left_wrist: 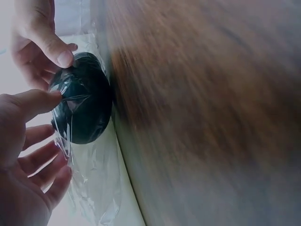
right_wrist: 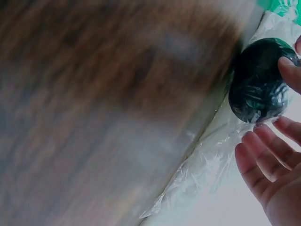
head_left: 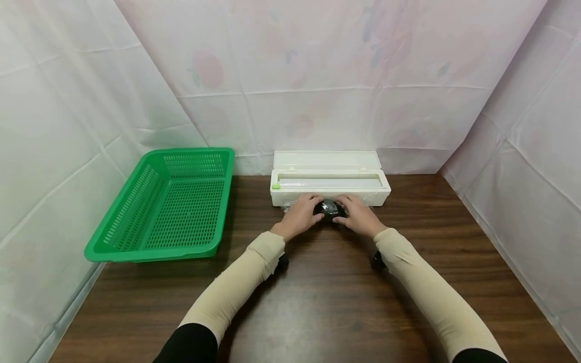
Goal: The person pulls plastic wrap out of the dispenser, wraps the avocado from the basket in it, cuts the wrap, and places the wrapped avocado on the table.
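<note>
A dark, glossy, egg-shaped object [head_left: 330,208] sits against the front of a white cling film dispenser [head_left: 283,195], with clear film [left_wrist: 94,188] drawn over it. My left hand [head_left: 299,217] holds its left side, thumb on the near face and fingers behind. From the right, my right hand [head_left: 358,216] holds it likewise, its thumb [right_wrist: 290,70] on the surface. Creases in the film run from the left thumb across the object in the left wrist view. The object's far side is hidden in the head view.
The dispenser's lid [head_left: 327,159] is raised at the back; a film roll [head_left: 331,183] lies inside and a small green piece [head_left: 276,186] sits at its left end. A green plastic basket [head_left: 154,255] stands left on the brown wooden table [head_left: 327,302]. Pale cloth [head_left: 317,65] hangs behind and at both sides.
</note>
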A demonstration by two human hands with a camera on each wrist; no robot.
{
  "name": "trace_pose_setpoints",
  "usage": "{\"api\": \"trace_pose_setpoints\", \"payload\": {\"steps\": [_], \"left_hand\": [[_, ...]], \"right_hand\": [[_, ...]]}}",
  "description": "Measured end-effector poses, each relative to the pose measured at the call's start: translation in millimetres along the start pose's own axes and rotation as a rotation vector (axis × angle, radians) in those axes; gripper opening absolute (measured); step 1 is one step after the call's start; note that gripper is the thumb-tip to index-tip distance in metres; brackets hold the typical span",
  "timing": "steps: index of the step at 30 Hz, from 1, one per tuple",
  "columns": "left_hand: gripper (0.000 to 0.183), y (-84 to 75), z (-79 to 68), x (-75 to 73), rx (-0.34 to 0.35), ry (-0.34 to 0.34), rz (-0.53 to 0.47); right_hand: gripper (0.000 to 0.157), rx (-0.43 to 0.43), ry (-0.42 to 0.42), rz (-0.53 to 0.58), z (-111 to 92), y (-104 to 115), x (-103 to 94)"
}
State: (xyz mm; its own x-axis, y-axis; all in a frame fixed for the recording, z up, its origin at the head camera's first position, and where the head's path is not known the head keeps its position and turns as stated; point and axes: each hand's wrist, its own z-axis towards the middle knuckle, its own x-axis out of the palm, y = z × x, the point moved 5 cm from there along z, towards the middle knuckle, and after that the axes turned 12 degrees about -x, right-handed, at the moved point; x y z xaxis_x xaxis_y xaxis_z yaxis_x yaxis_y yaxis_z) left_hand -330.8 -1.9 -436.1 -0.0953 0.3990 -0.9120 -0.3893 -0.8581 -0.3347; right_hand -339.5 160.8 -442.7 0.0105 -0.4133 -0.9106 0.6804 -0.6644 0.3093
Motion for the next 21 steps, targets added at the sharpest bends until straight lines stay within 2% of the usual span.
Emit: {"api": "trace_pose_setpoints", "payload": {"steps": [6, 13, 17, 21], "left_hand": [[0.042, 6.0, -3.4, -2.7, 0.006, -0.072, -0.005], [0.041, 11.7, -4.0, 0.4, -0.025, -0.029, 0.043], [0.041, 12.0, -3.4, -0.1, -0.048, 0.008, 0.037], [0.039, 11.2, -2.7, -3.6, -0.064, -0.029, 0.030]], "right_hand": [[0.051, 0.005, 0.013, -0.005, -2.6, 1.0, -3.2], [0.050, 0.028, 0.029, 0.034, -2.0, -1.9, -0.8], [0.050, 0.023, 0.035, 0.041, -0.9, -3.4, 0.9], [0.051, 0.015, 0.039, 0.035, -0.5, -4.5, 0.8]]}}
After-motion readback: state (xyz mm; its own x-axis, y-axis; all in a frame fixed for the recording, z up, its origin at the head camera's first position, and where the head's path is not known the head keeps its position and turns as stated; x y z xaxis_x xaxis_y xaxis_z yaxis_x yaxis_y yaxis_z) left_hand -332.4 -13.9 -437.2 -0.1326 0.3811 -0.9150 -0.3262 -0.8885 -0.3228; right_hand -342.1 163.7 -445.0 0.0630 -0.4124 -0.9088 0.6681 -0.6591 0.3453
